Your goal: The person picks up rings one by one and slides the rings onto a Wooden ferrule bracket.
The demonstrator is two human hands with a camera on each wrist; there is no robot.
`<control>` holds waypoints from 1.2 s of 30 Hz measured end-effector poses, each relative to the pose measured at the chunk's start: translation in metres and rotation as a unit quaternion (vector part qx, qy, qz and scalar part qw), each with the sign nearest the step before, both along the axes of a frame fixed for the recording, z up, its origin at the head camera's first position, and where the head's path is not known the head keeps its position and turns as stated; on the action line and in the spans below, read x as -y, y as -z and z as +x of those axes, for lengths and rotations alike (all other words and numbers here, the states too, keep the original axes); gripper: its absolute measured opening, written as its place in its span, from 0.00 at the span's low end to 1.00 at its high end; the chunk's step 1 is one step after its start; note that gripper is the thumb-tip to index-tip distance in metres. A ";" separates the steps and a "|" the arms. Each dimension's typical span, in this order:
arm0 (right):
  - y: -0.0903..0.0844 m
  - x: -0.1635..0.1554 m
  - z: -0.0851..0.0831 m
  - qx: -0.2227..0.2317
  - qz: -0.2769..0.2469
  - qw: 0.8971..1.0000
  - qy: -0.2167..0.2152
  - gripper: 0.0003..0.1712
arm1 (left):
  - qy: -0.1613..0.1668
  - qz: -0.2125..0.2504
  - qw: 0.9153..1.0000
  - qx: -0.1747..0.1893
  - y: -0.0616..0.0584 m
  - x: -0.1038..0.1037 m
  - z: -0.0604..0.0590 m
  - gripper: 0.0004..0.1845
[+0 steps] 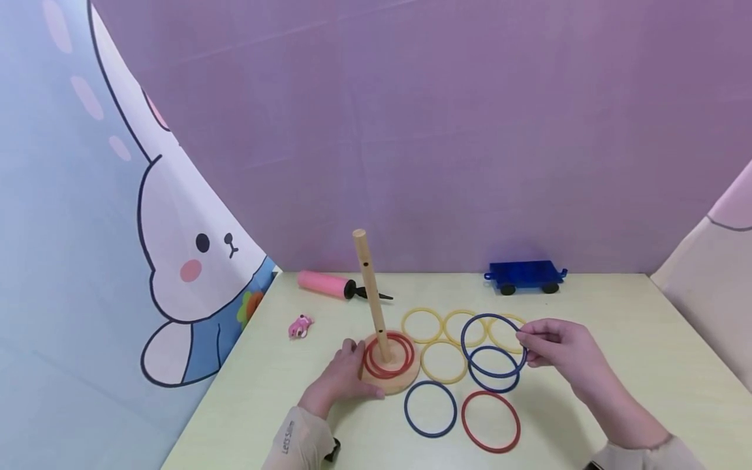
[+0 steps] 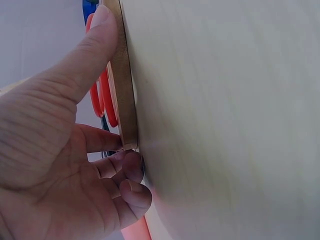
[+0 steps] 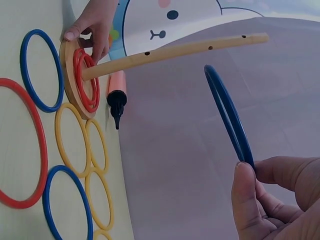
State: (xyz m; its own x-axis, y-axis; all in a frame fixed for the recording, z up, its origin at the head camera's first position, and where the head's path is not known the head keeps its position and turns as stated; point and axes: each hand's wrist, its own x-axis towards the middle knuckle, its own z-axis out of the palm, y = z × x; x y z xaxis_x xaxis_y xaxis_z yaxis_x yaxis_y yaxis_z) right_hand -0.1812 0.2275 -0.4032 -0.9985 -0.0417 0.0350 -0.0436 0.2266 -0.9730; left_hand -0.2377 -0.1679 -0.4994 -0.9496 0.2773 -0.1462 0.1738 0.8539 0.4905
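Note:
A wooden ring-toss stand [image 1: 371, 287] has an upright post on a round base [image 1: 413, 378]. Red rings [image 1: 413, 353] lie around the foot of its post. My left hand [image 1: 343, 377] grips the base's left rim, thumb on one side and fingers on the other, as the left wrist view shows. Between thumb and fingers, my right hand [image 1: 561, 349] pinches a blue ring [image 3: 242, 147], held up off the table to the right of the post. Below it on the table lies another blue ring [image 1: 493, 391]. Several yellow rings [image 1: 444, 381] lie right of the base.
Nearer me lie one more blue ring [image 1: 431, 435] and a red ring [image 1: 496, 450]. A pink hand pump [image 1: 323, 284] and a small pink toy figure [image 1: 300, 326] are at the left. At the table's back right stands a blue wheeled toy cart [image 1: 523, 274], before a purple cloth [image 1: 435, 143].

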 end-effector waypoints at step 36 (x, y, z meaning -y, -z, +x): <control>-0.035 0.047 -0.005 -0.003 0.004 0.998 -0.060 0.16 | -0.006 0.009 1.000 0.008 0.001 0.000 -0.001 0.61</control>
State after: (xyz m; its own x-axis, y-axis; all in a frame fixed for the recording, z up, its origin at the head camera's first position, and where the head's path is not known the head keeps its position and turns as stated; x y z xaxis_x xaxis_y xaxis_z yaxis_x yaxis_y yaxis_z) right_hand -0.1858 0.1803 -0.3683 -0.9860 -0.1616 0.0404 -0.0769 0.2265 -0.9710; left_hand -0.2383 -0.1682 -0.5002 -0.9504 0.2686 -0.1568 0.1553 0.8467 0.5089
